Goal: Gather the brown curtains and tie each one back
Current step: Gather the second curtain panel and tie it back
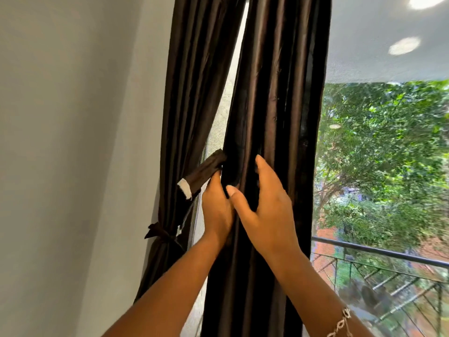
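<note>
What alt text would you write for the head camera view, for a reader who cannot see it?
Two hands, the left hand and the right hand, grip a gathered brown curtain in front of a window; a brown tie strap with a white end sticks out beside the left hand. Nearer the wall, a second brown curtain is already tied back.

Tied curtain (pixel 184 105) left — gathered curtain (pixel 274 93) right, window (pixel 379 154) behind.
</note>
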Demonstrator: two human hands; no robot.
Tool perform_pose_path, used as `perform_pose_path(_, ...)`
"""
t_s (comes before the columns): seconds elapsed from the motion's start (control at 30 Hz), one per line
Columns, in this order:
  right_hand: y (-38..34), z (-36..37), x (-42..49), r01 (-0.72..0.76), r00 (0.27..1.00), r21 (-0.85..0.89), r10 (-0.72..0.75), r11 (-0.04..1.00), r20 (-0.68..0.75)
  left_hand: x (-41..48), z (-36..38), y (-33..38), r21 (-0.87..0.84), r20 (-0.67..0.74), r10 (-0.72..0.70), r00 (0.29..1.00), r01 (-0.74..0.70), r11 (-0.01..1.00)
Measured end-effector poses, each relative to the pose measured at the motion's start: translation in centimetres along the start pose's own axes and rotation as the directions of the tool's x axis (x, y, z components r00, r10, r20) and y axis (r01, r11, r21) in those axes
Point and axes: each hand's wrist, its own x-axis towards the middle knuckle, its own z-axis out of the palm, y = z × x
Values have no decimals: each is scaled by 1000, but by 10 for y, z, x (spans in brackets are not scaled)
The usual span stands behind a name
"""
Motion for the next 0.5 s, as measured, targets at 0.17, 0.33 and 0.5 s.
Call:
perform_pose_path(0.17,-1,18,-2,-71,980,-56,80,996,184,19,3,1,56,3,3,1000,-3,998)
perform_pose_path(0.33,8,13,-2,-146,963,-26,148,989,224,20,-10,-5,209,30,87,996,-92,974)
perform_pose_path(0.5,18,12,-2,-161,960,-110,182,981,215,18,-18,4,147,101,72,992,-86,985)
